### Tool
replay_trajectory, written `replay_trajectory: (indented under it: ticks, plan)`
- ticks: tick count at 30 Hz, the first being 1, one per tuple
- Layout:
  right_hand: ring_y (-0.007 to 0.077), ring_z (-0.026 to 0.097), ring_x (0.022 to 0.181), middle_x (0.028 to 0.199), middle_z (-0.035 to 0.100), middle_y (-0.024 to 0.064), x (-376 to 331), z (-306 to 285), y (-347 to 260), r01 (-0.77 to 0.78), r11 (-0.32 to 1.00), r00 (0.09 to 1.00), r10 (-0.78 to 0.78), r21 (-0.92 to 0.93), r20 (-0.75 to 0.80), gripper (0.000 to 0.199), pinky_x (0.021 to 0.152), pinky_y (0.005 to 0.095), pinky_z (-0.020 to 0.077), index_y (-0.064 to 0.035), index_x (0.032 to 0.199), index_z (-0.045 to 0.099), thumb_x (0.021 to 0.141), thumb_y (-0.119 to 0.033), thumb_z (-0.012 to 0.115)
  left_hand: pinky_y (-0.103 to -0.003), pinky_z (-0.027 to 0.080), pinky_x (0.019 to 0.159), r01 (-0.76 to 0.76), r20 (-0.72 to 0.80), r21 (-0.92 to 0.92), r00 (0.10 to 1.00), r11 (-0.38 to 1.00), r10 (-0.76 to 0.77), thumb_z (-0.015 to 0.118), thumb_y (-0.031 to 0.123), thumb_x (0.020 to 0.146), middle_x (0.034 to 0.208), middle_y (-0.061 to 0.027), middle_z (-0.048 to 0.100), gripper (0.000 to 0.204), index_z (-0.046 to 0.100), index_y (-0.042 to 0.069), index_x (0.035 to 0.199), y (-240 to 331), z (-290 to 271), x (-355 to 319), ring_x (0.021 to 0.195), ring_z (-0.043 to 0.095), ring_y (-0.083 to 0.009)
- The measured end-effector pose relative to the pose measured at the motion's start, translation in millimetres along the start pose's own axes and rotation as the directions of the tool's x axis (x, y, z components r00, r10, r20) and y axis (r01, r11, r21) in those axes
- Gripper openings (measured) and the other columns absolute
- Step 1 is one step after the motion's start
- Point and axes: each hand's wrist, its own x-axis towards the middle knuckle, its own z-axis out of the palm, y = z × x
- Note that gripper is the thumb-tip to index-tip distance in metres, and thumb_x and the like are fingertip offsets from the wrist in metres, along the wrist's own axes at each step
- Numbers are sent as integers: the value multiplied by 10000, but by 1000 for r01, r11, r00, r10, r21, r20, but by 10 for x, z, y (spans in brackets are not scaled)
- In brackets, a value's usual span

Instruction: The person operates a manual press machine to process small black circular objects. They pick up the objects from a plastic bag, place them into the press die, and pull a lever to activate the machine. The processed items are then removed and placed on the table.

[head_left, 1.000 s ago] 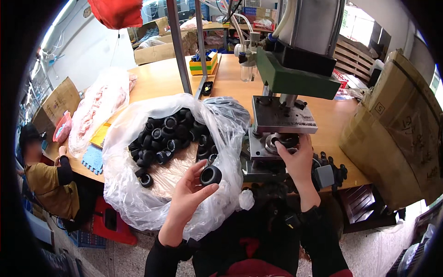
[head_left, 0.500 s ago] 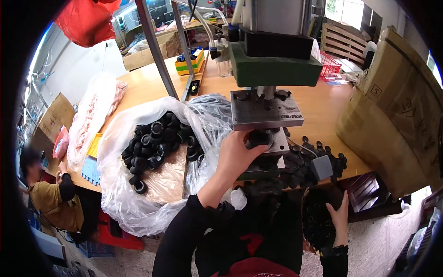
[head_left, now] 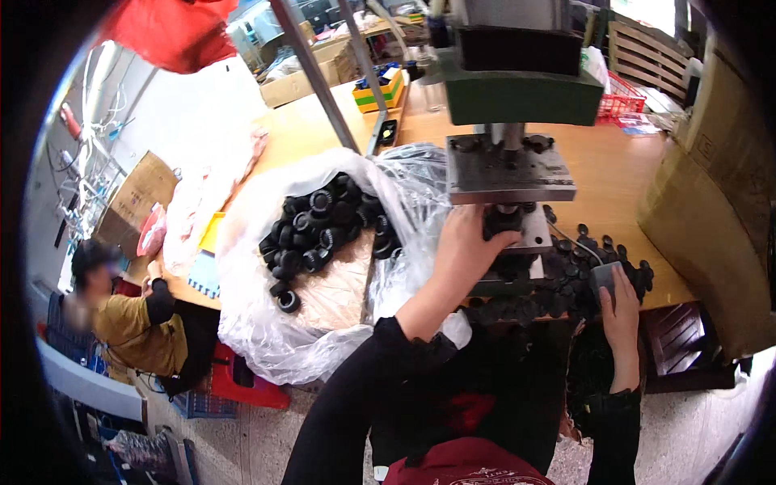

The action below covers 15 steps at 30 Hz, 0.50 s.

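At the press, my left hand (head_left: 469,252) reaches under the steel plate (head_left: 511,171), its thumb and fingers curved round a black round part (head_left: 504,219). That part sits on the lower metal block (head_left: 533,233); my fingers and the plate hide some of it. To the right, my right hand (head_left: 620,319) lies with outstretched fingers on a small grey box (head_left: 605,276) with a cable. Many flat black discs (head_left: 575,263) are scattered beside the block, left of that box.
A clear plastic bag (head_left: 250,323) with black round parts (head_left: 319,234) lies left of the press. A large cardboard box (head_left: 699,210) stands at the right. Farther left sits another person (head_left: 137,323). A yellow-green bin (head_left: 378,93) stands at the back.
My right hand has gone up from above the dark container at the table edge to the grey box. My left hand stays at the black part under the press. The whole view has shifted.
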Motion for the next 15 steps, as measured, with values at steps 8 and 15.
replay_trajectory:
  ticks: [8,15]
  plan:
    - [296,386,1374,1486,415,149,80,137,-43,-90,974,972,131,-210,193,544,1126,442,257,-42,1426,435,1024,-407,402,-428,486,777,146,-319,413,948,899,-7,782,178,745,985,-154,648,351,636,37,1032,-1287,-1197,-480,898,610,-331]
    - [318,466,1309,1421,475,169,-86,-22,-469,18,948,993,21,318,-118,442,1083,396,355,-25,1377,487,989,-231,535,-415,402,919,126,-57,901,983,415,-176,810,189,675,1158,-99,543,520,566,48,1111,-2094,-1748,-923,1110,503,-287]
